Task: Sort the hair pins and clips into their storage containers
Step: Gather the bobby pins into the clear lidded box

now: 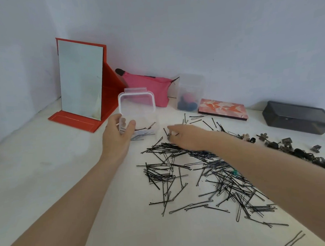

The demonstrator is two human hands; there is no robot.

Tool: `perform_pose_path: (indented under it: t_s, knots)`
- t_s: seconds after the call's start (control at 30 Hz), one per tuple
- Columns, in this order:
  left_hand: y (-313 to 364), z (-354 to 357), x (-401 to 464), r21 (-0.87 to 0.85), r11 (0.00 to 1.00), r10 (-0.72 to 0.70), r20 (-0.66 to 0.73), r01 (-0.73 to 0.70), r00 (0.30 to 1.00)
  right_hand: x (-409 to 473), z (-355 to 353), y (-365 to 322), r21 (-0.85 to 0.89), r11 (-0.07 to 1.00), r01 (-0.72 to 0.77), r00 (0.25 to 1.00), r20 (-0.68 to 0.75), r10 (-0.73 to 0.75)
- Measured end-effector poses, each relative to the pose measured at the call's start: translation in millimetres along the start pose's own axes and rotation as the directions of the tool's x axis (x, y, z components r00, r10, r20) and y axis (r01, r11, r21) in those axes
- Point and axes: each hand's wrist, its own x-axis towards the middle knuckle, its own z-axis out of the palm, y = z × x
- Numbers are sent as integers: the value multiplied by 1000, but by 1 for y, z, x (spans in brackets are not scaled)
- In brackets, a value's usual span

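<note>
Gripping the clear container [138, 112] (lid up), the left hand [117, 138] steadies it; the right hand [185, 138], blurred, pinches hair pins [207, 169] on the desk [47, 176].

Soft, even daylight fills the scene with no hard shadows; only faint shade lies under the forearms. The pale white surface [47, 176] is bright, nearly washed out. The right hand [187, 138] is smeared by motion blur, while the left hand [117, 138] is sharper. Wide-angle distortion bends the edges, and fine detail looks soft and compressed.
</note>
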Motion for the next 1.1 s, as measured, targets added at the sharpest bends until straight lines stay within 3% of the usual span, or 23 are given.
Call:
perform_pose_path:
  t_s: [0.07, 0.17, 0.23, 0.4, 0.6, 0.73, 0.93, 1.1]
  knots:
    - [-1, 5, 0, 20, 1000, 3, 66, -4, 998, -5, 19, -1, -108, 992, 63, 997, -26, -66]
    - [-8, 10, -2, 32, 999, -2, 171, -4, 985, -12, 21, 0, -144, 983, 110, 968, -207, -139]
    - [-10, 11, -1, 49, 999, -12, 168, 4, 986, -12, 17, 2, -137, 981, 136, 953, -251, -167]
    - [-2, 11, 8, -4, 996, -90, 151, 91, 984, -18, 26, -3, -158, 965, 210, 971, -78, -224]
    - [5, 13, 14, -10, 991, -132, 134, 135, 982, -27, 26, 7, -31, 971, 235, 941, -241, -236]
    - [5, 11, 0, 22, 998, -58, 124, 56, 991, -35, 31, 0, -69, 988, 141, 989, -33, -144]
    - [5, 11, -10, 58, 998, -19, 179, 8, 984, -40, 30, -2, -45, 977, 211, 959, -185, -215]
    - [4, 12, -11, 51, 999, -12, 191, 3, 981, -40, 32, -5, -113, 977, 184, 952, -226, -205]
